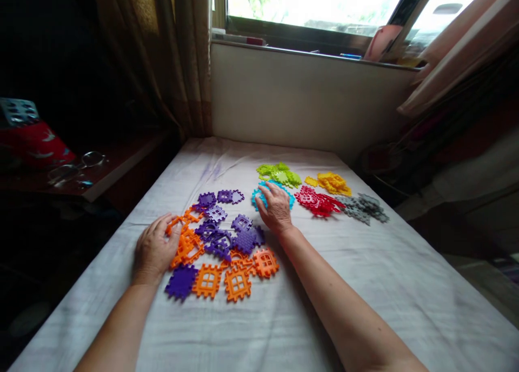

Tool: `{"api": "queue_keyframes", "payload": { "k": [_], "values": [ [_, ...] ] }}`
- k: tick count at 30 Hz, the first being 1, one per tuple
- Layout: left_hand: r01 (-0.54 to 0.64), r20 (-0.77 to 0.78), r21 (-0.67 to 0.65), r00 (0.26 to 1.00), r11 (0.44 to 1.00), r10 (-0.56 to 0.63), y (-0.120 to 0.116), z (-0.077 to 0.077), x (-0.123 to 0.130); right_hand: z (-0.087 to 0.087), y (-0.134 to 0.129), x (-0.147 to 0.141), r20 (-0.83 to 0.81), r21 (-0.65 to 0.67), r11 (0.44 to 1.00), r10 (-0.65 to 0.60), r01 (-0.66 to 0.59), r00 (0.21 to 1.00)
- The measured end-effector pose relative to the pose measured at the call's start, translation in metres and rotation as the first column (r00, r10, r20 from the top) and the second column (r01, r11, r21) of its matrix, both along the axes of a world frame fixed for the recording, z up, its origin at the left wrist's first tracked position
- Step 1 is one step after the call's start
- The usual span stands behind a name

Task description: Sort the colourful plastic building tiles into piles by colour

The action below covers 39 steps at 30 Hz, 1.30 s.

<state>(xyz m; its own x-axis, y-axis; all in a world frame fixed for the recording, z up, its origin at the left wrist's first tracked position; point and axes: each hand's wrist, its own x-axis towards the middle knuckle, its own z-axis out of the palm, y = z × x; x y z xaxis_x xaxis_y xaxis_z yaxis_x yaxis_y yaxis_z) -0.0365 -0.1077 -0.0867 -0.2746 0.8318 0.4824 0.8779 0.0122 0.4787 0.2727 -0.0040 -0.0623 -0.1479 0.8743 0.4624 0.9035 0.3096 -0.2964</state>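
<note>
My left hand [156, 248] rests at the left edge of a pile of orange interlocking plastic tiles [190, 246], its fingers loosely stretched and touching them. Several purple tiles [245, 241] lie spread to the right of that pile. A flat purple square [181, 281] and orange window tiles [238, 284] lie nearer to me. Palm down with fingers apart, my right hand [275, 207] lies on a heap of light blue tiles [290, 198], covering much of it.
Beyond and right of my right hand are heaps of lime green [279, 173], yellow [333, 183], red [318, 203] and grey tiles [365, 207]. All lie on a white-sheeted surface [389, 285]. Glasses [75, 166] sit on a dark side table at left. A wall and window close off the far side.
</note>
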Motion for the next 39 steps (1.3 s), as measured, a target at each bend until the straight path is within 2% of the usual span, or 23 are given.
{"api": "queue_keyframes", "payload": {
  "k": [2,4,8,12,15,17,20,24,27,29,31,34,36,39],
  "values": [
    [-0.003,-0.015,-0.04,1.0,0.999,0.003,0.0,-0.001,0.001,0.011,0.005,-0.025,0.019,-0.055,0.989,0.136,-0.135,0.991],
    [0.01,-0.032,-0.077,0.999,0.997,-0.013,0.0,0.001,0.004,0.021,0.013,-0.055,0.045,-0.175,0.96,0.229,-0.218,0.972],
    [0.11,-0.045,-0.143,0.992,0.984,-0.117,-0.001,0.006,0.008,0.028,0.021,-0.106,0.11,-0.392,0.902,0.242,-0.182,0.964],
    [0.18,-0.032,-0.148,0.982,0.973,-0.187,-0.002,0.008,0.01,0.029,0.005,-0.122,0.157,-0.417,0.883,0.302,-0.214,0.94],
    [0.14,-0.049,-0.155,0.988,0.978,-0.149,-0.003,0.009,0.01,0.034,-0.017,-0.114,0.147,-0.436,0.853,0.381,-0.286,0.913],
    [0.133,-0.07,-0.217,0.986,0.967,-0.151,-0.004,0.01,0.011,0.036,-0.032,-0.103,0.147,-0.437,0.838,0.425,-0.327,0.893],
    [0.163,-0.081,-0.315,0.977,0.935,-0.198,-0.005,0.013,0.015,0.036,-0.054,-0.082,0.164,-0.409,0.849,0.429,-0.335,0.888],
    [0.273,-0.049,-0.341,0.951,0.9,-0.306,-0.007,0.016,0.024,0.029,-0.079,-0.048,0.123,-0.339,0.885,0.379,-0.32,0.917],
    [0.42,0.069,-0.265,0.906,0.868,-0.418,-0.008,0.018,0.032,0.02,-0.095,-0.015,-0.038,-0.235,0.909,0.346,-0.345,0.938],
    [0.468,0.146,-0.187,0.883,0.864,-0.446,-0.01,0.019,0.035,0.012,-0.106,0.008,-0.167,-0.169,0.944,0.257,-0.285,0.952],
    [0.46,0.18,-0.146,0.883,0.876,-0.433,-0.015,0.019,0.035,0.004,-0.12,0.028,-0.25,-0.161,0.972,0.128,-0.172,0.96],
    [0.411,0.117,-0.165,0.911,0.896,-0.396,-0.028,0.018,0.033,-0.007,-0.14,0.044,-0.245,-0.201,0.976,0.033,-0.083,0.969],
    [0.381,0.03,-0.196,0.923,0.904,-0.383,-0.042,0.016,0.036,-0.01,-0.152,0.044,-0.213,-0.19,0.976,0.061,-0.103,0.975],
    [0.348,-0.107,-0.245,0.918,0.905,-0.382,-0.063,0.012,0.054,-0.009,-0.161,0.032,-0.182,-0.139,0.981,0.112,-0.138,0.977]
  ]
}}
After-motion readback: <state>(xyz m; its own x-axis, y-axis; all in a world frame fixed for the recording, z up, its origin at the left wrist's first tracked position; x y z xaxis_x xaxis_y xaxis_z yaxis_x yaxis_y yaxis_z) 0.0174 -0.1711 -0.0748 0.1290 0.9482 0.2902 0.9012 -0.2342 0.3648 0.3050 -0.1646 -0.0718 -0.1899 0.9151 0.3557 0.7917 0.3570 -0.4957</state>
